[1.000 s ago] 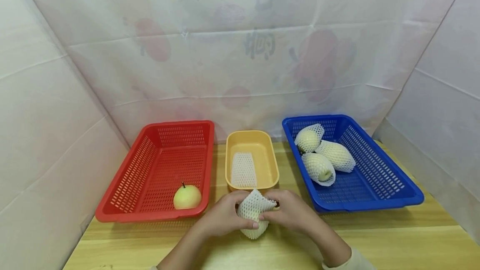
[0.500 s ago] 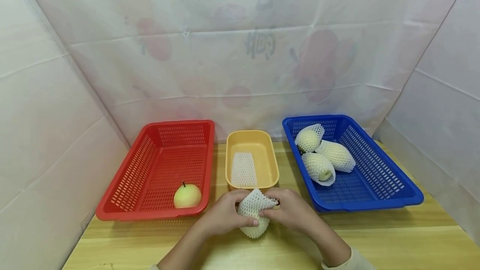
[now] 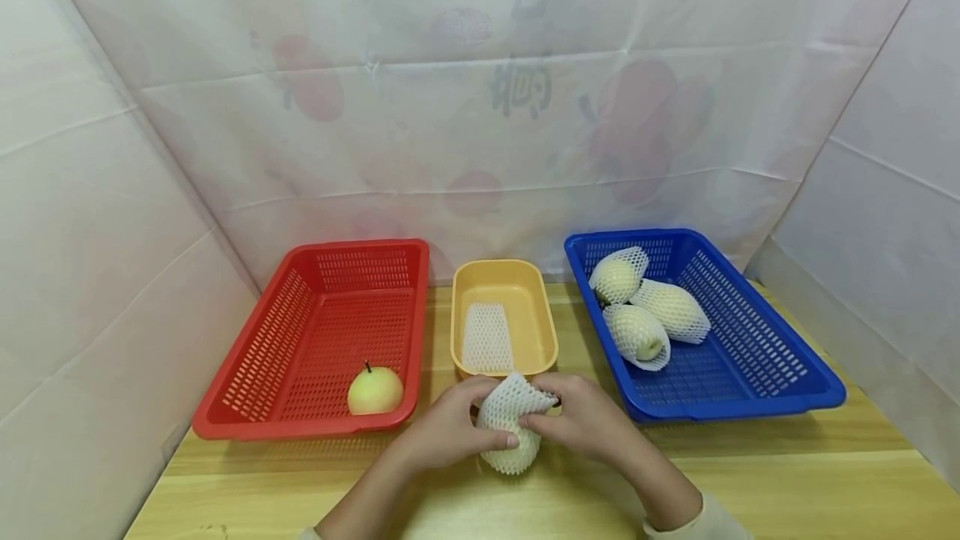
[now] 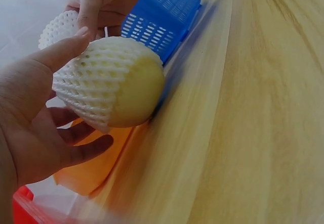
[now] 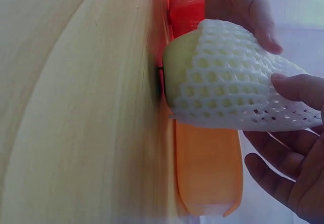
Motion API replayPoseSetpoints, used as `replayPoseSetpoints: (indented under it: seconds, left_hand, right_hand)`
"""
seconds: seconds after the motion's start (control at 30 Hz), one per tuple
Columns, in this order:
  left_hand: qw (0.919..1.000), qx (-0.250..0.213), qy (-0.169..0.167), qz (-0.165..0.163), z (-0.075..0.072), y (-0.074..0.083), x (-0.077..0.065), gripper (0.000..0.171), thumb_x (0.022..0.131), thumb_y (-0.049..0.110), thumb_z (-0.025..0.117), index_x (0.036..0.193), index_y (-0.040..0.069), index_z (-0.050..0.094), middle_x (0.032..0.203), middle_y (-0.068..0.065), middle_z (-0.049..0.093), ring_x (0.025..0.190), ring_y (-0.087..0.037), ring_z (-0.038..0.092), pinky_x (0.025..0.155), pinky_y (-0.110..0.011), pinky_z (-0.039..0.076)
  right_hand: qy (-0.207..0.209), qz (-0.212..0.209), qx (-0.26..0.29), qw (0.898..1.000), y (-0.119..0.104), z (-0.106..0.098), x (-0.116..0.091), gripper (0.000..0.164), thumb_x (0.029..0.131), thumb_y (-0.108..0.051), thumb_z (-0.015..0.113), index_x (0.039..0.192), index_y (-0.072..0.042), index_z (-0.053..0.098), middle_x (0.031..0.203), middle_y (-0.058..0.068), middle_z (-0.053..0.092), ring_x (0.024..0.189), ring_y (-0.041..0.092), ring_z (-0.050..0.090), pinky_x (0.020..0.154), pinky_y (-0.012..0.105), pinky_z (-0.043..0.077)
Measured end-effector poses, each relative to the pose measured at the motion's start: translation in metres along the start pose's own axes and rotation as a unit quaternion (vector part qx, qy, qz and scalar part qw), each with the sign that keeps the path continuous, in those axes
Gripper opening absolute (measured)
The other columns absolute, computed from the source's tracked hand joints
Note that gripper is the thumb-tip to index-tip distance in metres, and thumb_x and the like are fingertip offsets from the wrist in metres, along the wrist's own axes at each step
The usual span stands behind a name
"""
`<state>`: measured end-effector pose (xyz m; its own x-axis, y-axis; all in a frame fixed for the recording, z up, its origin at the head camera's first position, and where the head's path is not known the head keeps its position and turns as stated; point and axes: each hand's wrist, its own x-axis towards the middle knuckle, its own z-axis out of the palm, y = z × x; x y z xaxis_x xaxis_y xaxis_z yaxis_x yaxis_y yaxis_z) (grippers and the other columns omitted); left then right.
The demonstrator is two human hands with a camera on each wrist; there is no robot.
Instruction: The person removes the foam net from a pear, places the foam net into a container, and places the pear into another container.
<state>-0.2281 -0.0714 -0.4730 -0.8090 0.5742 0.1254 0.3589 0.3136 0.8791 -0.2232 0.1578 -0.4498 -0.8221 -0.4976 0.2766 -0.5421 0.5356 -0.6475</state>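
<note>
A pale yellow pear (image 4: 144,95) is partly inside a white foam net sleeve (image 3: 510,415), held above the front of the table. My left hand (image 3: 461,432) grips the sleeved pear from the left, thumb on the near side. From the right, my right hand (image 3: 581,419) pinches the loose upper part of the sleeve between thumb and fingers. The right wrist view shows the pear's bare end (image 5: 178,64) sticking out of the netting, with a dark stem. Some of the fingers behind the sleeve are hidden in the head view.
A red basket (image 3: 307,432) with one bare pear (image 3: 375,392) stands left. The yellow tub (image 3: 536,319) behind my hands holds a flat foam sleeve (image 3: 487,338). At right, a blue basket (image 3: 750,408) holds three sleeved pears (image 3: 637,333). Cloth walls (image 3: 480,132) enclose the wooden table (image 3: 787,482).
The sleeve's upper part has shifted slightly up and to the right with my right fingers. My left hand stays nearly still around the pear.
</note>
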Motion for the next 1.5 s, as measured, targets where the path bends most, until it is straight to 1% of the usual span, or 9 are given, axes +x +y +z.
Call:
replayPoseSetpoints:
  seconds: [0.13,0.3,0.37,0.5,0.67,0.8,1.13,1.27,1.5]
  left_hand:
    - [0.9995,-0.012,-0.023,-0.016,0.0,-0.001,-0.002,0.061,0.077,0.035,0.084,0.131,0.028,0.057,0.12,0.01,0.064,0.105,-0.008,0.061,0.088,-0.028,0.052]
    - [0.9985,-0.026,-0.032,-0.035,0.0,0.0,-0.003,0.07,0.074,0.032,0.087,0.134,0.025,0.053,0.114,0.007,0.065,0.099,-0.008,0.063,0.082,-0.025,0.054]
    - [0.9983,-0.029,-0.031,-0.039,-0.001,0.0,-0.004,0.069,0.073,0.03,0.087,0.133,0.023,0.053,0.112,0.006,0.065,0.097,-0.008,0.063,0.08,-0.025,0.054]
    - [0.998,-0.033,-0.035,-0.042,0.0,0.0,-0.003,0.066,0.073,0.029,0.087,0.13,0.022,0.055,0.109,0.006,0.065,0.096,-0.008,0.063,0.078,-0.026,0.055]
    - [0.9982,-0.031,-0.038,-0.033,0.002,-0.001,-0.002,0.061,0.073,0.028,0.087,0.126,0.022,0.058,0.106,0.007,0.066,0.093,-0.008,0.063,0.078,-0.026,0.054]
    - [0.9985,-0.023,-0.039,-0.029,0.003,-0.001,-0.002,0.059,0.073,0.028,0.087,0.125,0.023,0.059,0.106,0.008,0.065,0.093,-0.007,0.063,0.078,-0.025,0.053]
    - [0.9991,0.018,-0.032,-0.023,0.006,-0.002,-0.001,0.059,0.072,0.035,0.087,0.125,0.026,0.061,0.111,0.01,0.061,0.098,-0.006,0.058,0.084,-0.024,0.05]
    - [0.9991,0.007,-0.037,-0.021,0.006,-0.001,-0.001,0.06,0.073,0.033,0.087,0.125,0.024,0.06,0.11,0.009,0.062,0.097,-0.006,0.06,0.082,-0.024,0.051]
    - [0.9986,-0.021,-0.043,-0.021,0.006,0.001,-0.001,0.062,0.074,0.028,0.087,0.128,0.023,0.056,0.109,0.008,0.064,0.094,-0.006,0.063,0.08,-0.024,0.053]
  right_hand:
    - [-0.023,0.01,0.005,1.0,0.001,-0.003,0.0,0.023,0.083,-0.03,0.079,0.101,-0.024,0.068,0.094,-0.014,0.068,0.085,0.002,0.062,0.072,0.029,0.055]
    - [-0.088,0.06,0.057,0.993,0.005,-0.009,0.0,0.051,0.077,-0.033,0.083,0.12,-0.016,0.06,0.104,-0.006,0.068,0.092,0.01,0.065,0.078,0.033,0.057]
    - [-0.119,0.074,0.067,0.988,0.007,-0.011,0.0,0.052,0.074,-0.031,0.085,0.117,-0.015,0.062,0.101,-0.006,0.069,0.09,0.013,0.066,0.077,0.031,0.056]
    - [-0.152,0.08,0.055,0.984,0.009,-0.012,0.0,0.035,0.074,-0.03,0.085,0.1,-0.017,0.067,0.089,-0.009,0.069,0.08,0.013,0.064,0.07,0.026,0.054]
    - [-0.138,0.076,0.031,0.987,0.009,-0.014,0.0,0.019,0.074,-0.025,0.084,0.085,-0.02,0.069,0.075,-0.012,0.065,0.063,0.004,0.055,0.056,0.024,0.049]
    - [-0.129,0.069,0.015,0.989,0.01,-0.015,-0.001,0.016,0.075,-0.023,0.084,0.077,-0.021,0.068,0.066,-0.013,0.059,0.055,0.0,0.047,0.05,0.023,0.045]
    - [-0.107,0.044,0.01,0.993,0.009,-0.017,-0.001,0.012,0.077,-0.02,0.082,0.084,-0.02,0.072,0.071,-0.012,0.065,0.059,0.003,0.053,0.053,0.023,0.048]
    - [-0.096,0.042,0.006,0.995,0.007,-0.017,-0.001,0.01,0.079,-0.023,0.08,0.083,-0.019,0.072,0.069,-0.012,0.063,0.058,0.003,0.052,0.051,0.022,0.046]
    - [-0.077,0.029,0.005,0.997,0.004,-0.016,-0.001,0.01,0.081,-0.025,0.079,0.083,-0.019,0.071,0.072,-0.015,0.063,0.064,0.0,0.054,0.057,0.022,0.048]
